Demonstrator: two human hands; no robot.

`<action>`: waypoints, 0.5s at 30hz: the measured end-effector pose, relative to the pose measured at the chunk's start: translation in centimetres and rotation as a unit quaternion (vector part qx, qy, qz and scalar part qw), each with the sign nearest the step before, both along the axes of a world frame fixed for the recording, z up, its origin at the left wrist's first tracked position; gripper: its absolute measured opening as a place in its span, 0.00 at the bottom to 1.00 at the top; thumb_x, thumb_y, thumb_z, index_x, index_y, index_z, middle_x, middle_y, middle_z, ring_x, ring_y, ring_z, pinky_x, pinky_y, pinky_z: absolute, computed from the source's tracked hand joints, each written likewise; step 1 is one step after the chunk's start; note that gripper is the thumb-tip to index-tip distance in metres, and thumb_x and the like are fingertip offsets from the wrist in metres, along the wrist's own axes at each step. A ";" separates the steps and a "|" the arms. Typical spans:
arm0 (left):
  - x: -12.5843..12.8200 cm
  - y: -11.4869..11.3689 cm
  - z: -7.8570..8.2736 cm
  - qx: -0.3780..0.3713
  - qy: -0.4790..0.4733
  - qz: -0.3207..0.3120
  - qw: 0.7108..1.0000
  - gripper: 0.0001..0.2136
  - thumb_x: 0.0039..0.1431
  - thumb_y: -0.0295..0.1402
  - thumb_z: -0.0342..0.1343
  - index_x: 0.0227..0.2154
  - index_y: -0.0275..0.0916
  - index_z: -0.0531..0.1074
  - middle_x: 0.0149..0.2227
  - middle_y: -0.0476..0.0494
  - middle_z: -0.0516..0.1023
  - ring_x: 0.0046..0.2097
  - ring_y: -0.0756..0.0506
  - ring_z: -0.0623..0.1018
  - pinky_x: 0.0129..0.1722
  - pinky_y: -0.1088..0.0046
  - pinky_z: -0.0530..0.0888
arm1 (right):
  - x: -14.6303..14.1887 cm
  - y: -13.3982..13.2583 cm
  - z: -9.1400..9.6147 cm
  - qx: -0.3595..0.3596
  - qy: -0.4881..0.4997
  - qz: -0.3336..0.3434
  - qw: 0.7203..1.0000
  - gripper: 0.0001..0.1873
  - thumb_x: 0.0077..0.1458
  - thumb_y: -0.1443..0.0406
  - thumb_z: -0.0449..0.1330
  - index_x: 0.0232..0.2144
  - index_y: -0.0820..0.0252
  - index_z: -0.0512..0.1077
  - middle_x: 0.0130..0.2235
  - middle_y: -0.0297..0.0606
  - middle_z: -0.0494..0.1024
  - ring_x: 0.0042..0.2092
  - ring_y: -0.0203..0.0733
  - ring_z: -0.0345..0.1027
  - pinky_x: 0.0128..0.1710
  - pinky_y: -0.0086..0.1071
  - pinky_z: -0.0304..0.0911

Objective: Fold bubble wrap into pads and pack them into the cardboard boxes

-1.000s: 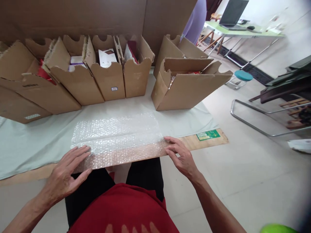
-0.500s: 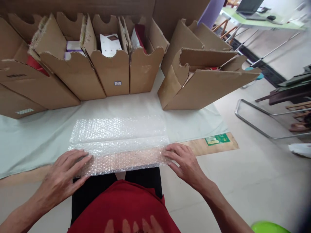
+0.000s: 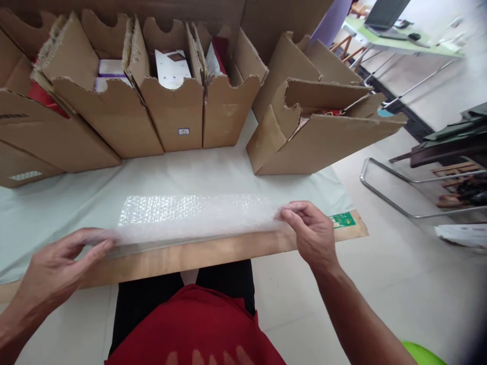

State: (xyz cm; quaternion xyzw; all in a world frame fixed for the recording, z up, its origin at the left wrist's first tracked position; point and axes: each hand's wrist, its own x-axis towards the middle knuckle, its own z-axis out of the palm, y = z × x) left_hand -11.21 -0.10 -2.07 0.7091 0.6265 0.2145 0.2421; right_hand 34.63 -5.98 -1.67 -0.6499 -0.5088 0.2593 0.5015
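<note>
A clear sheet of bubble wrap (image 3: pixel 198 215) lies on the pale cloth near the table's front edge, its near part folded over into a long narrow strip. At the left end of that fold, my left hand (image 3: pixel 63 261) pinches the wrap between thumb and fingers. My right hand (image 3: pixel 312 233) grips the right end the same way, its fingers curled around the corner. The near edge of the wrap looks slightly lifted and blurred between both hands.
Several cardboard file boxes (image 3: pixel 163 121) stand in a row behind the wrap. Another cardboard box (image 3: pixel 323 147) is angled at the right, by the table's corner. Wooden edging (image 3: pixel 228 246) runs along the front. A metal-framed chair (image 3: pixel 391 197) stands on the floor to the right.
The near part of the bubble wrap has been folded away from me, uncovering the wooden edge. Both hands, flat on it before, have moved outward and now pinch its ends.
</note>
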 end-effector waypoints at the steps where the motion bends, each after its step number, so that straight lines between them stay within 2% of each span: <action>1: 0.5 0.7 0.1 -0.022 0.010 0.038 0.999 0.11 0.60 0.48 0.59 0.34 0.49 0.80 0.38 0.52 0.85 0.41 0.41 0.84 0.43 0.65 0.79 | 0.0 0.7 -0.6 -0.007 0.023 -0.008 1.000 0.10 0.61 0.55 0.65 0.37 0.55 0.73 0.32 0.35 0.80 0.34 0.44 0.77 0.36 0.39 0.74; 3: 1.6 2.1 0.0 -0.059 0.016 0.079 0.995 0.15 0.55 0.51 0.60 0.32 0.46 0.80 0.35 0.50 0.85 0.37 0.42 0.83 0.41 0.67 0.78 | 0.1 1.7 -1.9 -0.032 0.043 -0.001 0.999 0.15 0.59 0.55 0.66 0.44 0.55 0.72 0.31 0.33 0.79 0.33 0.41 0.75 0.35 0.37 0.72; 5: 2.4 3.1 -0.3 -0.087 0.035 0.093 0.991 0.16 0.52 0.52 0.59 0.32 0.45 0.80 0.35 0.50 0.85 0.36 0.42 0.82 0.39 0.68 0.76 | 0.2 2.0 -3.0 -0.060 0.010 0.004 0.998 0.20 0.57 0.56 0.66 0.50 0.56 0.70 0.31 0.32 0.78 0.33 0.41 0.74 0.35 0.36 0.71; 7: 3.0 3.7 -0.6 -0.101 0.067 0.093 0.988 0.17 0.53 0.53 0.58 0.34 0.46 0.80 0.35 0.51 0.85 0.36 0.43 0.82 0.36 0.69 0.75 | 0.3 1.7 -3.8 -0.070 -0.065 -0.014 0.995 0.22 0.57 0.58 0.65 0.52 0.56 0.70 0.31 0.32 0.78 0.33 0.41 0.73 0.37 0.37 0.71; 10: 3.5 4.2 -0.6 -0.113 0.127 0.061 0.984 0.19 0.54 0.55 0.55 0.36 0.45 0.78 0.32 0.51 0.83 0.33 0.43 0.80 0.34 0.69 0.73 | 0.5 1.0 -4.2 -0.077 -0.195 -0.032 0.977 0.22 0.58 0.60 0.63 0.54 0.55 0.70 0.33 0.33 0.78 0.32 0.42 0.71 0.40 0.40 0.70; 12: 3.6 4.5 -0.4 -0.090 0.174 0.050 0.979 0.23 0.55 0.57 0.53 0.41 0.43 0.76 0.32 0.48 0.81 0.32 0.42 0.79 0.34 0.67 0.72 | 1.0 0.8 -4.2 -0.080 -0.261 -0.026 0.962 0.23 0.59 0.58 0.62 0.56 0.55 0.70 0.37 0.37 0.79 0.33 0.43 0.71 0.41 0.42 0.70; 15: 3.5 5.0 -0.1 -0.063 0.219 0.052 0.972 0.31 0.56 0.58 0.52 0.54 0.39 0.71 0.38 0.44 0.81 0.33 0.42 0.79 0.34 0.66 0.72 | 2.1 1.4 -4.0 -0.088 -0.302 -0.017 0.949 0.27 0.60 0.53 0.62 0.58 0.56 0.69 0.44 0.43 0.80 0.33 0.45 0.71 0.37 0.41 0.71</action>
